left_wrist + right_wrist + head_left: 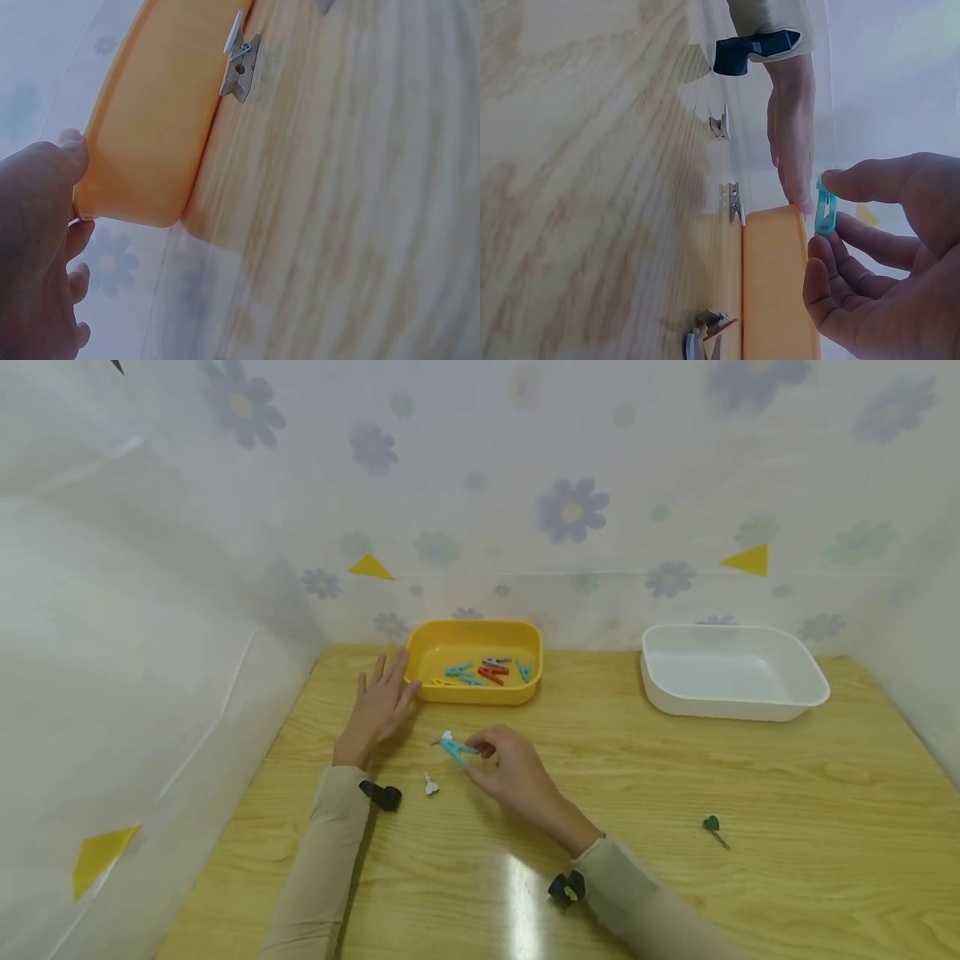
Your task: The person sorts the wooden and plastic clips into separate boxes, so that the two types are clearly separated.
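Note:
My right hand (517, 772) pinches a light-blue clothespin (456, 750) between thumb and fingers, above the table in front of the yellow tub (472, 695). The same blue clothespin (826, 211) shows edge-on in the right wrist view. My left hand (381, 706) rests against the tub's left end, its fingers fairly straight; the thumb (73, 154) touches the rim. Inside the tub lie several clothespins, blue, red (492, 673), yellow and grey. On the table, a small clothespin with a white heart (431, 786) lies between the hands. Another white-topped one (447, 737) is partly behind the blue clothespin.
A white tub (735, 708) stands at the back right. A small clothespin with a green heart (712, 824) lies on the wooden table (630, 777) at the right. Flowered sheeting (480, 527) closes off the back and sides. Each wrist wears a black device (382, 795).

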Tool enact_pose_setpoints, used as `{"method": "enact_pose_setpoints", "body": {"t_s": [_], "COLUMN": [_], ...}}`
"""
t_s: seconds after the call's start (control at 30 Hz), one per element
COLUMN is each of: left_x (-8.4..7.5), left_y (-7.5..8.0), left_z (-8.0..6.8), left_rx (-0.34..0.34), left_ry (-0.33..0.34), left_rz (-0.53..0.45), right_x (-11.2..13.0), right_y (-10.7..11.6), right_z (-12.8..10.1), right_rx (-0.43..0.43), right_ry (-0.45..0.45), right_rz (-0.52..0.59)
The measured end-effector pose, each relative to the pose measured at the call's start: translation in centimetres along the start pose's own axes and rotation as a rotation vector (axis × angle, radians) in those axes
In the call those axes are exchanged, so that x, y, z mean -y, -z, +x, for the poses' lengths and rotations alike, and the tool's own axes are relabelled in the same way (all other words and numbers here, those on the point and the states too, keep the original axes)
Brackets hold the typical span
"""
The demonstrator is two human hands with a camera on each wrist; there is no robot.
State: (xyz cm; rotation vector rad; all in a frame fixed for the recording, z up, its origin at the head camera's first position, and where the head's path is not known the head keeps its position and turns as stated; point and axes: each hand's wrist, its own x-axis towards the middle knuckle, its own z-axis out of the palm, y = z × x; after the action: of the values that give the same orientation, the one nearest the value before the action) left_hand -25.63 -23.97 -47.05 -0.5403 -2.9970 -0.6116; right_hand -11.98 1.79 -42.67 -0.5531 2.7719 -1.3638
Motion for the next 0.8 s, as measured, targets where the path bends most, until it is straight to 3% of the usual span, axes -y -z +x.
{"method": "enact_pose_setpoints", "body": {"t_s": [0.17, 0.6, 0.8], "left_x": [-0.1, 0.2, 0.0], "left_y": [0.1, 0.0, 0.0], "left_z": [0.0, 0.0, 0.2], "left_rx": [0.008, -0.009, 0.002], "left_ry": [0.007, 0.005, 0.008], "left_rz": [-0.001, -0.002, 0.000], "right_x": [-0.1, -0.6, -1.2], "right_y": [0.5, 2.2, 2.6], "right_z": [0.4, 2.2, 3.1], "right_rx": [-0.016, -0.097, -0.096], "right_ry": [-0.002, 0.098, 0.128], "right_rz": [0.008, -0.005, 0.023]}}
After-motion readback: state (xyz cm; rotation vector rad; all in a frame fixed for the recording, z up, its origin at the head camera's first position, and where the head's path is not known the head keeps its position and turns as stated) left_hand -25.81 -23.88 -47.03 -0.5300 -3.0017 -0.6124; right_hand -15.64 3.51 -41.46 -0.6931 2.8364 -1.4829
